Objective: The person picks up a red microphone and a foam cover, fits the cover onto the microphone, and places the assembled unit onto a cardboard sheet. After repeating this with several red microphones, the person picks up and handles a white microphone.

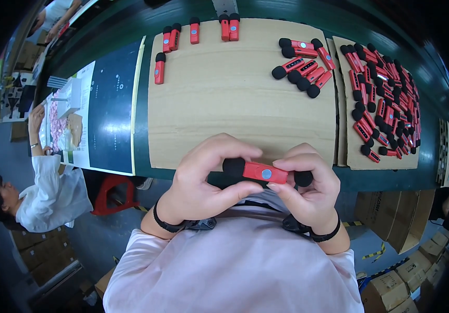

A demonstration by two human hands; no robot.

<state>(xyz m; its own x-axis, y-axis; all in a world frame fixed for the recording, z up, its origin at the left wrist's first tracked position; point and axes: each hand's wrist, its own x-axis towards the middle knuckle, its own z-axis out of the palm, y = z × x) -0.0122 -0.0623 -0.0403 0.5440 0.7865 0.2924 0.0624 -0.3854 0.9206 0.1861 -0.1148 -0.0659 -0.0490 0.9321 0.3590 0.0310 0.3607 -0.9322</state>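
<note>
In front of my chest, both hands hold a small red microphone (265, 172) with a round silver-blue spot on its face and a black foam cap (233, 168) at its left end. My left hand (203, 180) is closed around the capped end, thumb below and fingers above. My right hand (310, 182) pinches the other end of the red body between thumb and fingers. A second black foam cap (303, 178) shows within the right hand; whether a second microphone is attached to it is hidden.
A cardboard sheet (235, 104) carries several similar microphones along its far edge and a loose group (305, 65) at far right. Many more lie piled on another cardboard sheet (357, 156) to the right. Dark printed panels (110, 109) lie left; a co-worker (52, 193) sits beyond.
</note>
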